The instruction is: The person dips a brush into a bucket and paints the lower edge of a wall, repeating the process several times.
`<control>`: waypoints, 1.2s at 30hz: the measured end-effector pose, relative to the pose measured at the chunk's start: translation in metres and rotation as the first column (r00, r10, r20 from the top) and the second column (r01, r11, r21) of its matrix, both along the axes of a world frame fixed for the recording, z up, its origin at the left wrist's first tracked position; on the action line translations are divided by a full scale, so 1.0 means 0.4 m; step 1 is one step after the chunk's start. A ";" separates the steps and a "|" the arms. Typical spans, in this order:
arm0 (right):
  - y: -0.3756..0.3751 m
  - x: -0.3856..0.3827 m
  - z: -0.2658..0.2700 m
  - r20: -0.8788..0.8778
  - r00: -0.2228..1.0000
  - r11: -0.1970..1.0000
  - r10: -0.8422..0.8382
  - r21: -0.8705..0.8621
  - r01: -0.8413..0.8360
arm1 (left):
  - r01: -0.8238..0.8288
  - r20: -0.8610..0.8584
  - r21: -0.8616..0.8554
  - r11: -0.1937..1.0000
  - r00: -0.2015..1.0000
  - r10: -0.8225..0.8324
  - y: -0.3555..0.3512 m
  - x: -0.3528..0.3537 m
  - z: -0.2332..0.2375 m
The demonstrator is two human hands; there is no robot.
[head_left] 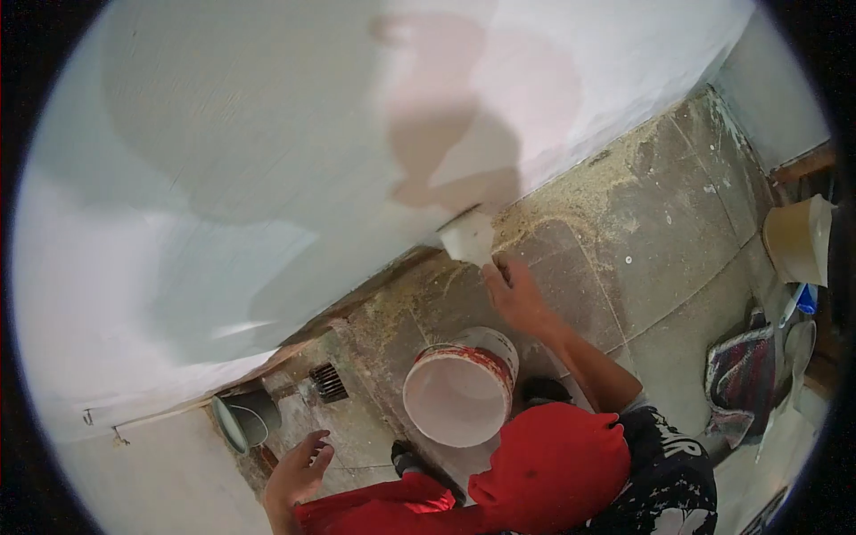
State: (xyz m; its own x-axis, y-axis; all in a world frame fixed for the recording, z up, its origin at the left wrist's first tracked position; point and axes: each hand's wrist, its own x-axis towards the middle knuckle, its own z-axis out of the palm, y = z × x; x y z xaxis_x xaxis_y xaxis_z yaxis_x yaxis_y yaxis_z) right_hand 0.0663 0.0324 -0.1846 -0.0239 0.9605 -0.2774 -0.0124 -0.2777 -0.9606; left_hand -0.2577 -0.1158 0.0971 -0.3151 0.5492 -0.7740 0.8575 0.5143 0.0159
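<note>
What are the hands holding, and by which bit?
The right hand holds the scraper by its narrow end. The left hand holds nothing that I can see.

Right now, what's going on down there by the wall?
The person's right hand holds a pale, flat scraper close to the bottom of the wall. Whether it touches is hard to tell. The left hand is held out, with nothing seen in it. A whitish bucket stands on the floor.
</note>
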 end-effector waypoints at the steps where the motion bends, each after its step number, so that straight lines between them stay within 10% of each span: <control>1: -0.006 0.021 0.045 0.003 1.000 1.000 -0.005 -0.001 0.005 | 0.005 0.003 -0.001 1.000 1.000 -0.005 0.007 0.004 -0.004; 15: 0.004 0.070 -0.089 0.152 0.983 0.965 0.098 -0.255 -0.056 | 0.003 0.008 -0.012 1.000 1.000 -0.003 -0.015 -0.005 0.009; 19: 0.024 0.075 -0.032 0.147 0.989 0.996 0.034 -0.081 -0.023 | -0.015 0.007 -0.031 0.999 1.000 0.015 -0.018 -0.012 0.015; 22: -0.006 0.085 0.043 0.002 1.000 1.000 0.005 0.019 -0.005 | 0.090 0.032 -0.009 0.996 0.995 -0.089 -0.047 -0.034 0.023; 24: -0.022 0.089 0.115 -0.303 0.946 0.978 -0.113 -0.204 0.051 | 0.062 0.045 -0.033 0.998 0.997 -0.061 -0.042 -0.031 0.037; 36: -0.223 0.091 0.009 -0.134 0.990 0.966 -0.051 -0.259 0.015 | 0.232 0.176 0.023 0.972 0.957 -0.233 -0.098 -0.051 0.021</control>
